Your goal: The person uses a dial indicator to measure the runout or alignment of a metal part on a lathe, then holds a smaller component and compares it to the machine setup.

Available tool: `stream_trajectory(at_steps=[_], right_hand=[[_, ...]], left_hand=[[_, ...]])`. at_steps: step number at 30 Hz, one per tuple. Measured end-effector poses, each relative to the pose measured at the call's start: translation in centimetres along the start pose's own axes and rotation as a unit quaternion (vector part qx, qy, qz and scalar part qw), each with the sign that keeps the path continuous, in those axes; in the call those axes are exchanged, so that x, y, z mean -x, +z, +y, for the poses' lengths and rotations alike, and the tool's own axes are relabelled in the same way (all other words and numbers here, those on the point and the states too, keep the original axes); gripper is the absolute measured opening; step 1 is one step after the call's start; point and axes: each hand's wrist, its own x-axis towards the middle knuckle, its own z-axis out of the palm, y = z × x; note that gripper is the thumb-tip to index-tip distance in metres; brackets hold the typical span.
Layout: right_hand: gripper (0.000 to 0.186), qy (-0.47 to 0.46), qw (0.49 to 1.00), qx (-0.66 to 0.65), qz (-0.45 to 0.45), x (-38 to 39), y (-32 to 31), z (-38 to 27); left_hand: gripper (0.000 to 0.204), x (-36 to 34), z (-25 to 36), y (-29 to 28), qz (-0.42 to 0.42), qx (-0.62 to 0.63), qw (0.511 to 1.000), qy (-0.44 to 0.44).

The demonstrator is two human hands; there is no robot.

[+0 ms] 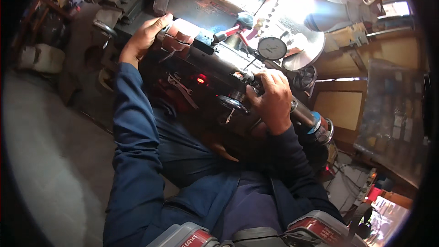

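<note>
A small bench lathe (224, 57) lies slantwise in front of me. My left hand (144, 39) is curled round the round end at the lathe's left, its thumb on top beside the reddish-brown headstock cover (178, 41). Toward the right of the bed, my right hand (274, 98) is closed with thumb and fingers at a small metal knob (248, 77), partly hidden by the fingers. Just above that hand stands a round dial indicator (272, 48) with a white face. Below the knob sits a metal handwheel (232, 102) with a crank handle.
Open-end wrenches (180, 87) lie by a glowing red light (200, 80) at the near side. Behind the lathe are a red-handled tool (228, 33) and a bright work lamp (320, 16). Another handwheel (328, 131) ends the lathe at right. A wooden cabinet (340, 110) stands beyond.
</note>
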Motion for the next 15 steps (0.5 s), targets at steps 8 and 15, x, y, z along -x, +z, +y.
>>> stream_trajectory(at_steps=[8, 15], right_hand=[[0.030, 0.001, 1.000, 0.019, 0.016, -0.3, 0.5, -0.5], [0.033, 0.005, 1.000, 0.010, 0.006, -0.6, 1.2, -0.9]], left_hand=[[0.060, 0.2, 0.0, -0.5, 0.123, -0.091, 0.985, 0.074], [0.058, -0.4, -0.8, -2.7, 0.096, -0.120, 0.986, 0.066]])
